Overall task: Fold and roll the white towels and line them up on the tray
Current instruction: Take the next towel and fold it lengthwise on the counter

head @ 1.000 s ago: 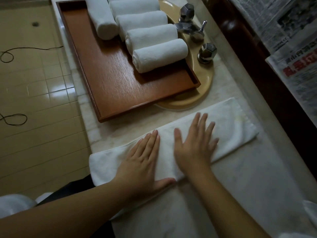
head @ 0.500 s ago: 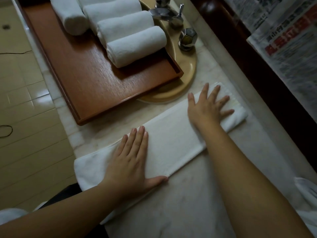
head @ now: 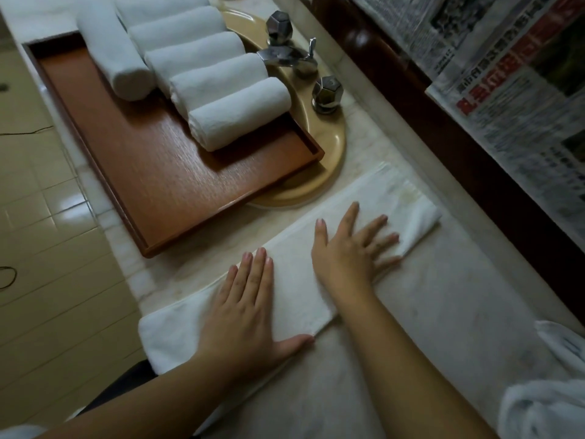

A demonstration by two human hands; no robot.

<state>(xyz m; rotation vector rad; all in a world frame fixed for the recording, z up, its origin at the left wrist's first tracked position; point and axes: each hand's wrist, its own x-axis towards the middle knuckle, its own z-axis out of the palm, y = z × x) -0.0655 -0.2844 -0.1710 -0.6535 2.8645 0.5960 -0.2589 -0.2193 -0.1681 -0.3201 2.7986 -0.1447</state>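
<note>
Now that my right hand (head: pixel 351 248) has slid back from the towel (head: pixel 297 280) end, both flat palms, left hand (head: pixel 250 308) included, grip nothing; rolling likely comes next.

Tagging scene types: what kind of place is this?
Likely a bathroom vanity: a beige sink basin with a chrome faucet set in a marble counter, beside a tiled floor.

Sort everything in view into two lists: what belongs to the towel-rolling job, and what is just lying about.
Part of the job:
- folded towel, flat on the counter
- left hand and right hand, both pressing it
- rolled towels
- wooden tray
- loose towels, bottom right

Just lying about:
- tap and its knobs
- basin
- newspapers
- cable on the floor
</note>
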